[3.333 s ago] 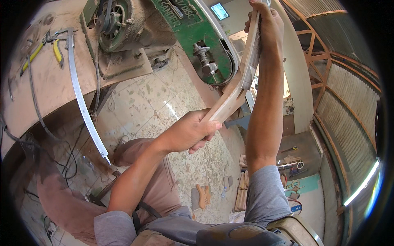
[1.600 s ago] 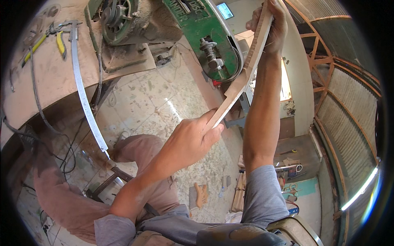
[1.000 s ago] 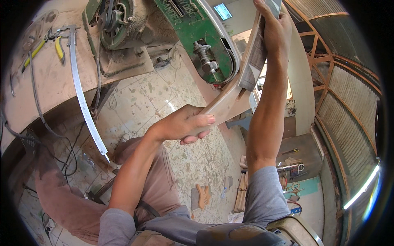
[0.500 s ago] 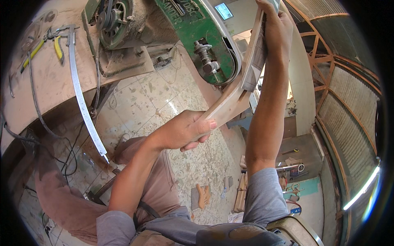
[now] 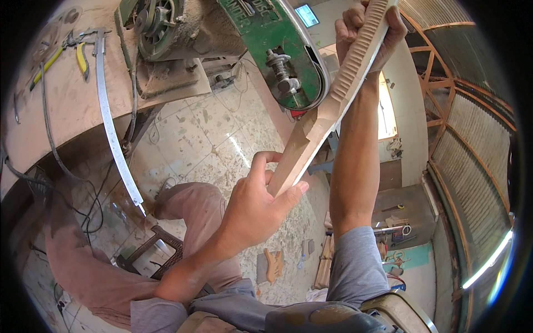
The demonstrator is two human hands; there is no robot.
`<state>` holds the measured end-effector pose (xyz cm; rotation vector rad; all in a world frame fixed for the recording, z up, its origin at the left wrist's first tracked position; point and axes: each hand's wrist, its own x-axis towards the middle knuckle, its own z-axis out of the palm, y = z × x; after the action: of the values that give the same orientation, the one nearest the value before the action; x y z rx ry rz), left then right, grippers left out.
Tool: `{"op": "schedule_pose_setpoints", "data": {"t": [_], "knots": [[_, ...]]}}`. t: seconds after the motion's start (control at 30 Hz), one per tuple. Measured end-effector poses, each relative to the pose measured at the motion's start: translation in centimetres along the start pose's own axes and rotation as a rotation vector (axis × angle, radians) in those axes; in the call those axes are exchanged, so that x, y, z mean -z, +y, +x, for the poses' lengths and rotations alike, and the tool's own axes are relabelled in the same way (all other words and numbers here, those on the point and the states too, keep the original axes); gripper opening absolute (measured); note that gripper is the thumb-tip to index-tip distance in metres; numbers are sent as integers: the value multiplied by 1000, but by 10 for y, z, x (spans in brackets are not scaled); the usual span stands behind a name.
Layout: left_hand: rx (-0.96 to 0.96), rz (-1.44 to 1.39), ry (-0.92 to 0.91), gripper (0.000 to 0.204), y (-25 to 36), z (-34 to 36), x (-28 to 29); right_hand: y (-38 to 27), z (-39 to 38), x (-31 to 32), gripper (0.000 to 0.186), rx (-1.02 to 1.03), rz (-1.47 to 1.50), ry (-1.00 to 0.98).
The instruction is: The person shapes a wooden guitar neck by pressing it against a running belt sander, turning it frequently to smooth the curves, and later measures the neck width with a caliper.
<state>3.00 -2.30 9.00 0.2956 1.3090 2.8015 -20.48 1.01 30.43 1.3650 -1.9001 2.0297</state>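
My left hand (image 5: pixel 255 205) grips the lower end of a long pale wooden piece (image 5: pixel 306 137), thumb on one side and fingers curled on the other. My right hand (image 5: pixel 381 39) is closed round its upper end, near the top edge of the view. The piece slants up to the right, with a row of ridges on its upper stretch and a stepped, plain lower part. Its middle lies beside the rounded end of a green belt sander (image 5: pixel 297 72); whether they touch I cannot tell.
The bench (image 5: pixel 55 127) at left holds pliers (image 5: pixel 83 62), calipers (image 5: pixel 111 127), cables and a dusty motor (image 5: pixel 161 30). A small screen (image 5: pixel 306 15) is at top. My legs are below; wood pieces (image 5: pixel 272 265) lie on the tiled floor (image 5: pixel 194 139). A corrugated wall (image 5: pixel 472 133) is right.
Compared with half a second ago, the piece is turned so its ridged face shows and is tilted more steeply. My left hand is lower, its index finger raised; my right hand has shifted slightly right.
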Motion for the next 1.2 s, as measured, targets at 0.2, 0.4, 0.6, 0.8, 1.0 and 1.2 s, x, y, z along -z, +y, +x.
{"op": "schedule_pose_setpoints", "data": {"t": [0.2,0.4,0.6,0.8,1.0,1.2], "knots": [[-85,26,69,59,-2,-3,-9,1,-1,7,50,16,171,-83],[-72,39,29,56,2,-2,-5,-2,-1,8,50,-6,98,-120],[-51,62,-34,57,0,3,7,-4,-1,5,47,8,-44,-48],[21,40,-114,57,5,6,16,-8,8,23,38,-44,-41,-351],[56,-19,-157,56,5,9,22,0,-3,15,42,-65,-212,61],[91,-62,-207,56,2,13,26,-5,-7,7,41,-92,-335,109]]}}
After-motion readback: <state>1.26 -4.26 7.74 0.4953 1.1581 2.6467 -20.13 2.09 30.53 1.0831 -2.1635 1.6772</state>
